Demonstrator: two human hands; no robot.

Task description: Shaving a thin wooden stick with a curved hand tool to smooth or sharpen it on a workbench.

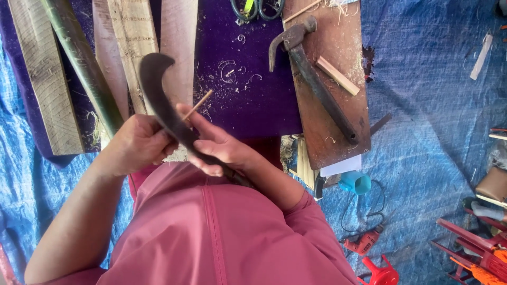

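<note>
A thin wooden stick [198, 105] is pinched in the fingers of the right hand [219, 145]. Its long axis runs on a slant, the free end pointing up and to the right in the view, the lower end lying against the dark blade. That blade belongs to a curved knife [163, 103], whose long axis runs from its hooked tip at upper left down to the right, where the handle disappears under the right hand and forearm. The left hand [138, 143] is closed around the blade's lower part from the left, thumb on top. Both hands hover above the person's lap, clothed in pink.

Beyond the hands lies a purple cloth [248, 100] scattered with wood shavings. To its left rest pale wooden planks [129, 47] and a green bamboo pole [84, 63], all running roughly away from the person. To the right, a brown board [343, 53] carries a hammer [311, 79] and a small wood strip [338, 75]. A pair of scissors [256, 9] lies at the top edge. A blue tarpaulin [433, 105] covers the floor, with a red drill [364, 243] near the lower right.
</note>
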